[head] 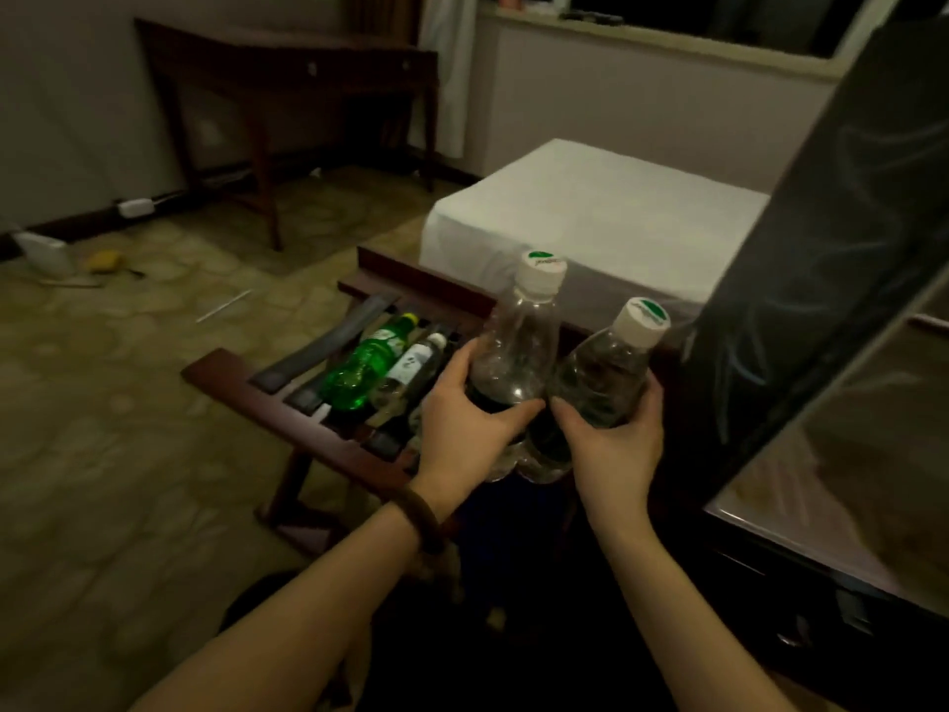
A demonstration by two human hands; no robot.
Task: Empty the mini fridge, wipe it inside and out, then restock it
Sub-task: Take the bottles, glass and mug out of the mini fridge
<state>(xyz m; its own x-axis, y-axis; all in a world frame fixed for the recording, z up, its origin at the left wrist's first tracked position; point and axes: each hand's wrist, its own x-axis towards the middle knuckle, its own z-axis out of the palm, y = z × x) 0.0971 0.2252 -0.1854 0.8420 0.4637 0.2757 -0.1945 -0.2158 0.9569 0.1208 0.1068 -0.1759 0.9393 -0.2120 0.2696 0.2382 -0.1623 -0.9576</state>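
Left hand (pixel 464 429) and right hand (pixel 613 444) each grip 1 of 2 clear white-capped plastic water bottles (pixel 518 352), their bases touching and half hidden; dark fridge door (pixel 832 280) cut off right.

Two clear plastic bottles (pixel 513 352) – glossy, white caps; a dark polished wood rack (pixel 287 403); white cloth (pixel 590 213), matt; the fridge door (pixel 832 238) looks glossy black.

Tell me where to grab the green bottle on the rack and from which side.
Grip the green bottle round its wide lower body, coming down from above. It lies on its side across the rack straps, cap pointing away, so the rounded flank faces up. A clear bottle lies close on its right, so the left side looks freer for the fingers. Both hands are occupied with water bottles now.
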